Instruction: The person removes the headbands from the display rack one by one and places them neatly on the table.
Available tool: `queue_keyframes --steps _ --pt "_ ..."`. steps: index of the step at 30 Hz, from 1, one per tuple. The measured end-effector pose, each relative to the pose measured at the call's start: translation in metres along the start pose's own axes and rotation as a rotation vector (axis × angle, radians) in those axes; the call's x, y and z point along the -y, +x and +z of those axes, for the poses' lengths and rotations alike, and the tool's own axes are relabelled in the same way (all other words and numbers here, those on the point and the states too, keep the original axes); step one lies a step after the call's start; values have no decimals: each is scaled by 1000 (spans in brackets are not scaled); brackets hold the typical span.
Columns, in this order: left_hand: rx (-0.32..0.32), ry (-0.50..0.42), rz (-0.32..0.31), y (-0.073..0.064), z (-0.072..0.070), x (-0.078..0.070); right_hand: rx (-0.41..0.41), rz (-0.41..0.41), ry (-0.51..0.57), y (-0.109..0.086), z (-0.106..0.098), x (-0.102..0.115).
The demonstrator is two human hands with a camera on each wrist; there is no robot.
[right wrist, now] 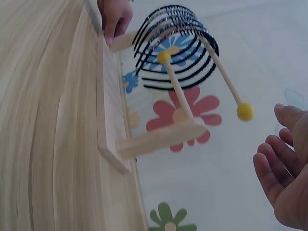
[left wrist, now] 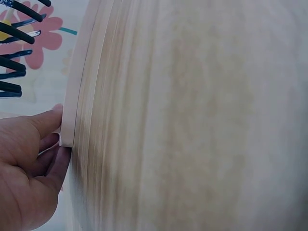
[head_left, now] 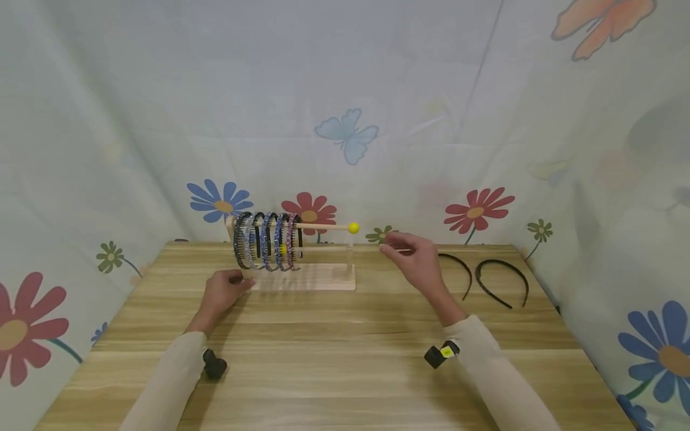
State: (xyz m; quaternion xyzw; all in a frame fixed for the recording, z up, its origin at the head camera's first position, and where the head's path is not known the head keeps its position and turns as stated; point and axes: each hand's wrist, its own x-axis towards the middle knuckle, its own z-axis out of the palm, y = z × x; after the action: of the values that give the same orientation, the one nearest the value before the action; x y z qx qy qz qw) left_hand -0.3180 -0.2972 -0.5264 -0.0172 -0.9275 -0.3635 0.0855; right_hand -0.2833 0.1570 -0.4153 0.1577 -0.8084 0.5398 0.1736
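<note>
A wooden stand with a flat base holds several glittery toothed headbands, hung along its upper rod. That rod ends in a yellow ball. My left hand is at the left end of the stand; in the left wrist view, its thumb and fingers pinch the corner of the base. To the right of the ball, my right hand is raised with nothing in it. The right wrist view shows its fingers loosely bent, apart from the yellow ball.
Two dark headbands lie on the right of the wooden table: one in full sight, the other partly behind my right hand. A second, lower rod with a yellow ball is on the stand. Flower-printed cloth hangs behind.
</note>
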Motion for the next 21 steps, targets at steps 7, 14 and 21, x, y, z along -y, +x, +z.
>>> queue_keyframes --steps 7,14,21 --pt "10 -6 -5 1 0 -1 45 -26 86 -9 23 43" --pt "12 -3 -9 1 0 -2 88 -8 140 -8 50 48" --pt "5 -5 7 0 0 0 128 -1 164 -1 88 28"
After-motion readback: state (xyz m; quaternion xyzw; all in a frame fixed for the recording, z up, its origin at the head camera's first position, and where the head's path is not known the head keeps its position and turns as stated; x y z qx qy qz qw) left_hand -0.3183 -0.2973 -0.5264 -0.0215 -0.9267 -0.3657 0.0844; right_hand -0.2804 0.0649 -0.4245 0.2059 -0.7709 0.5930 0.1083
